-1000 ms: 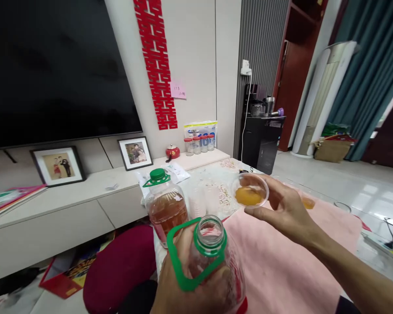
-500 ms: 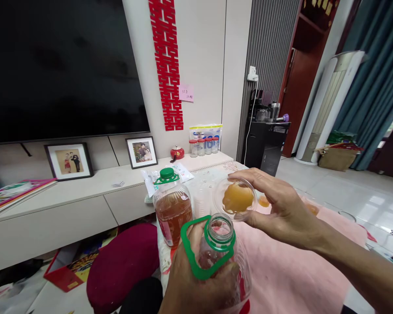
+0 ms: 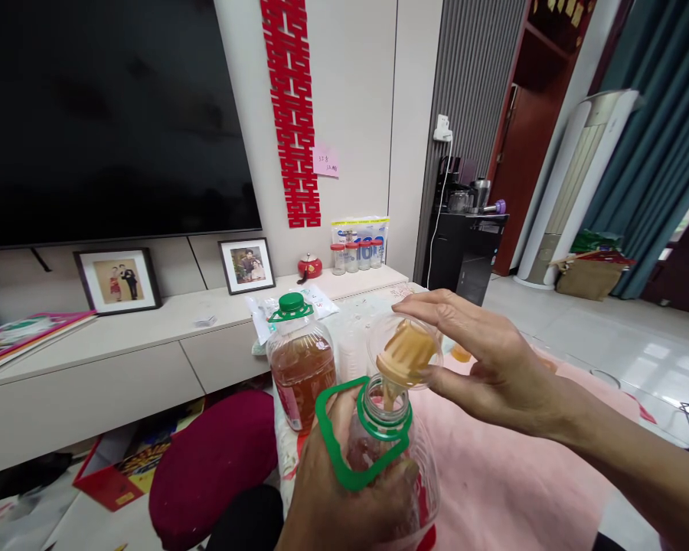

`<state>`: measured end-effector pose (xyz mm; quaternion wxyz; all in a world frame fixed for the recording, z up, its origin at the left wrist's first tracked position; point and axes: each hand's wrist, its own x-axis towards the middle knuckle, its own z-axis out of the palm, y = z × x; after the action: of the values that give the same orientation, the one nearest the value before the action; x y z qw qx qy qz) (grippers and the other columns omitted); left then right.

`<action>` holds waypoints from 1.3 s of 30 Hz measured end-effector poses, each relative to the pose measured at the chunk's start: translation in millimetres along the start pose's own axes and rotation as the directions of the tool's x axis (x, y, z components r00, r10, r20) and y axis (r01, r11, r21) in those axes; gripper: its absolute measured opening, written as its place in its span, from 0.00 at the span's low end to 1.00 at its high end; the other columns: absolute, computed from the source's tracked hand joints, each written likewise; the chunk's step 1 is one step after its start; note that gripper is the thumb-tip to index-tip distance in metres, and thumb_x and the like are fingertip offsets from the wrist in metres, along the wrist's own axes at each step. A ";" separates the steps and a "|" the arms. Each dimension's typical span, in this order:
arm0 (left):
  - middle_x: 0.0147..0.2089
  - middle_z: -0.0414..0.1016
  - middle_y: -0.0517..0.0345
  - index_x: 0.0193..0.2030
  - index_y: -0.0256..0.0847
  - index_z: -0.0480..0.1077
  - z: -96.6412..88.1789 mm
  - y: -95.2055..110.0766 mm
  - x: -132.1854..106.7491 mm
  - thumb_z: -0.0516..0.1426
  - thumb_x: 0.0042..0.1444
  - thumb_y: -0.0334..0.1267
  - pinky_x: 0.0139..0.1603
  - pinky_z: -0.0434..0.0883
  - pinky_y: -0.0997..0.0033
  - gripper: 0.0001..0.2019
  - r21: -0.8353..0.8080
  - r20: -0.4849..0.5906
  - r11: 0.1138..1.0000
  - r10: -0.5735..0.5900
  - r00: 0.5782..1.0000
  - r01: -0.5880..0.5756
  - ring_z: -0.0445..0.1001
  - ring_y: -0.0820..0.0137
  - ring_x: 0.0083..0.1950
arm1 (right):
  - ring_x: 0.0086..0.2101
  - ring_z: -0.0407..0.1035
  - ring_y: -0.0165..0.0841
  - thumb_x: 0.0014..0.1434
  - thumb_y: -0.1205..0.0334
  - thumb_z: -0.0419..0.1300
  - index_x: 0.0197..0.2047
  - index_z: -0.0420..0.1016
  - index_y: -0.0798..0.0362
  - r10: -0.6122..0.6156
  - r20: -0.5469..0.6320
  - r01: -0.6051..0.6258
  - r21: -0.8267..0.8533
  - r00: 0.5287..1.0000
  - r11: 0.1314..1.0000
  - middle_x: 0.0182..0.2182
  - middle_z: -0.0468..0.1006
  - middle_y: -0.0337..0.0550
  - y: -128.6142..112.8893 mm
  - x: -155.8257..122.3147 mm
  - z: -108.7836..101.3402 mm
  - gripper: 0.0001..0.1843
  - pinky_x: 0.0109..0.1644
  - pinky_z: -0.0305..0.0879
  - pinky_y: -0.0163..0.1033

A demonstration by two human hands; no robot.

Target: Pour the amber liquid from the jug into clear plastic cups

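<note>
Head view: nearest, the left hand (image 3: 350,501) is curled round the upper body of a clear bottle (image 3: 428,451), its fingers spread to the bottle's width and closed against the plastic, partly hidden beneath it. A green handle (image 3: 359,478), attached at the neck, lies across that hand. The bottle stands open-mouthed over a pink cloth (image 3: 511,482) that covers the near tabletop (image 3: 359,310).

Just above the mouth, the right hand (image 3: 485,367) pinches a clear plastic cup (image 3: 373,344) by its side, thumb below and fingers above, parted by the cup's width. The cup is tipped toward the bottle, and amber liquid (image 3: 410,356) slides from its lip into the neck.

Beside the left hand, a maroon cushion (image 3: 212,467) sits low, with a red box (image 3: 115,467) next to it. A second bottle (image 3: 304,371), green-capped and holding brown liquid, stands upright just past the open one; a stack of clear cups (image 3: 353,352) is near it.

Farther off, a pale cabinet (image 3: 149,360) carries two framed photos (image 3: 246,265), a small red pot (image 3: 309,266) and four red-lidded jars (image 3: 352,260). Behind them, red paper cutouts (image 3: 295,138) hang beside a large dark screen (image 3: 103,115).
</note>
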<state>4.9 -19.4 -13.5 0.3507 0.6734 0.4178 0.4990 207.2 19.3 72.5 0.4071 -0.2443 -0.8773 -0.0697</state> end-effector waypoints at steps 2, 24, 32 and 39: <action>0.40 0.77 0.55 0.39 0.42 0.67 -0.2 -2.3 -0.7 0.62 0.52 0.38 0.43 0.78 0.62 0.09 0.006 0.013 1.000 -0.002 1.000 0.002 0.79 0.62 0.41 | 0.57 0.74 0.39 0.59 0.75 0.59 0.64 0.67 0.49 -0.012 0.011 0.012 -0.013 1.000 1.000 0.55 0.78 0.49 -0.4 0.7 -0.9 0.30 0.60 0.74 0.46; 0.36 0.75 0.61 0.35 0.43 0.67 1.3 4.2 6.2 0.59 0.51 0.32 0.36 0.72 0.69 0.06 0.028 0.009 0.987 0.159 0.987 -0.159 0.75 0.69 0.36 | 0.61 0.69 0.41 0.64 0.76 0.56 0.64 0.67 0.51 -0.133 0.124 0.148 -0.127 0.983 0.981 0.58 0.75 0.55 -5.6 9.2 -7.2 0.27 0.64 0.73 0.50; 0.30 0.67 0.63 0.30 0.43 0.61 -0.1 9.4 5.7 0.58 0.49 0.32 0.33 0.67 0.73 0.07 0.082 0.003 0.990 0.114 0.993 -0.114 0.70 0.71 0.34 | 0.60 0.70 0.38 0.69 0.75 0.55 0.60 0.73 0.59 -0.208 0.095 0.225 -0.254 0.974 0.941 0.57 0.77 0.55 -12.2 13.0 -5.1 0.18 0.65 0.71 0.46; 0.36 0.73 0.66 0.38 0.43 0.70 0.6 6.6 4.8 0.59 0.47 0.28 0.37 0.72 0.74 0.11 0.061 -0.070 0.989 0.139 0.988 -0.135 0.73 0.73 0.35 | 0.66 0.63 0.44 0.68 0.80 0.55 0.64 0.71 0.59 -0.289 0.130 0.315 -0.295 0.948 0.902 0.59 0.76 0.52 -13.8 15.5 -5.3 0.23 0.72 0.61 0.53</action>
<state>7.7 -17.7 -5.9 0.2809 0.6912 0.3972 0.5345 195.5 11.3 88.7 0.3106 -0.1693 -0.8987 -0.2594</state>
